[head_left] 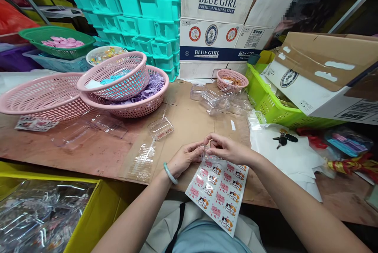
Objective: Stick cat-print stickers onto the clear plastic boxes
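Note:
My left hand (187, 157), with a pale green bangle at the wrist, is closed on a small clear plastic box (210, 159). Fingers bent, my right hand (226, 148) grips the same box from the other side; its fingertips meet those of the left. Much of the box is hidden by the fingers. Beneath them, a sheet of cat stickers (218, 194) hangs over the table's front edge towards my lap. Left of my hands lies another clear box (161, 129) with a sticker on it.
Pink baskets (124, 109) with purple and blue pieces stand at the left. Clear boxes (217, 101) lie ahead, near a small pink basket (232, 85). Keys (283, 139) rest on white paper at the right. A yellow bin (85, 221) of clear plastic stands front left; cartons (212, 28) rise behind.

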### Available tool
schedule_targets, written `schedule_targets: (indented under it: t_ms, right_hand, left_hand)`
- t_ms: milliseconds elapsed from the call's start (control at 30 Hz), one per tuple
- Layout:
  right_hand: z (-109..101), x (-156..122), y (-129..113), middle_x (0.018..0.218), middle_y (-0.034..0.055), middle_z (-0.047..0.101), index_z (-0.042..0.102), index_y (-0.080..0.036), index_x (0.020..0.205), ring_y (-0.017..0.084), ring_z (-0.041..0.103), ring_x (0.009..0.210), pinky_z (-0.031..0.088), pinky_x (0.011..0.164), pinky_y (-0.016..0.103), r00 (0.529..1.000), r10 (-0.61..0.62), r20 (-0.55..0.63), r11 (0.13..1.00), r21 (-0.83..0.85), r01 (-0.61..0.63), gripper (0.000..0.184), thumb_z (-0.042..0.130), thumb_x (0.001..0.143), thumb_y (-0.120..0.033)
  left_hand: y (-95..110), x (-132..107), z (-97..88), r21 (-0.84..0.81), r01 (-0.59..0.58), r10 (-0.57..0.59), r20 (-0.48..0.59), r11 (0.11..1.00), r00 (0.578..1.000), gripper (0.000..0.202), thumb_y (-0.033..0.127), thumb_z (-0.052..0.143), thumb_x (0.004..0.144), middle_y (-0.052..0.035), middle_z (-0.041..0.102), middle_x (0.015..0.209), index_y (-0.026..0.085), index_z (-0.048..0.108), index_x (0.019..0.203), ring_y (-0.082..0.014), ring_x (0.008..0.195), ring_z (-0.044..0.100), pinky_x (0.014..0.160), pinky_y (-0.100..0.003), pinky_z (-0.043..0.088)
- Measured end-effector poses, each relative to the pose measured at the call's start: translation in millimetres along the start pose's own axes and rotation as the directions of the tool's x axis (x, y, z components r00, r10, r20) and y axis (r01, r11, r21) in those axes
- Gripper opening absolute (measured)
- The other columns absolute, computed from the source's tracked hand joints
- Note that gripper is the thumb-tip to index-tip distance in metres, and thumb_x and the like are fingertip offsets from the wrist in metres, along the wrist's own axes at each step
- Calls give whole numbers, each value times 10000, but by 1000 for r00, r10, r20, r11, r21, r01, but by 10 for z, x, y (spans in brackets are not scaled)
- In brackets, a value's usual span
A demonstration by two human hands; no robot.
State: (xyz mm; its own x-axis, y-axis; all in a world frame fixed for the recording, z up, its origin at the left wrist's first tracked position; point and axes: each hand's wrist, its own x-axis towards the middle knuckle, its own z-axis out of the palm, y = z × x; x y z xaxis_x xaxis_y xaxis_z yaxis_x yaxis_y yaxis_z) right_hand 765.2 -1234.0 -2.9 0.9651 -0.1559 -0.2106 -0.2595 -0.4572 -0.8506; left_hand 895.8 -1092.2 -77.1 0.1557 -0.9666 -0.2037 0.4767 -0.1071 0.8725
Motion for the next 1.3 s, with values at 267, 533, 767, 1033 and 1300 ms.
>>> schedule_targets:
  t_ms: [267,533,767,1033,1300]
  right_hand:
    - [106,-44,-67,645,-55,484,484,-232,989,117,449,590,327,566,242,991,-34,-130,963,-269,-2,107,471,903,-293]
    - [377,-251,333,1019,86,544,407,-223,1147,194,549,829,482,726,330,521,168,-837,982,93,-166,531,606,781,-553]
    - [706,-101,170,1158,90,584,433,-221,1216,209,592,1006,503,853,342,728,274,-628,893,447,49,543,596,805,-537]
    - [660,97,173,1197,81,619,517,-214,1218,208,570,1128,439,991,366,813,108,-572,942,320,100,415,484,900,-479]
    - [783,-643,416,1435,153,421,361,-219,1412,354,370,1328,314,1075,580,858,-181,-480,917,-398,-29,791,646,752,-547]
  left_hand:
    - [89,-35,144,60,-40,44,-51,997,998,501,349,777,672,-94,691,1036,150,645,1113,-188,932,623,835,-285,467]
    - [-5,-93,297,77,-56,75,-263,995,962,516,358,743,701,-98,659,1067,144,586,1143,-202,967,612,837,-297,479]
    - [-58,-228,418,136,-203,240,-388,970,890,530,364,726,722,-94,629,1146,182,533,1180,-214,1021,613,896,-314,488]
    - [83,-498,-73,506,-242,490,-442,828,752,413,326,650,783,-89,559,1235,206,527,1159,-223,1137,557,1001,-353,436]
    - [108,-576,-706,986,82,834,-165,143,526,445,255,633,786,-164,426,1366,174,516,1207,-322,1327,341,1097,-531,262]
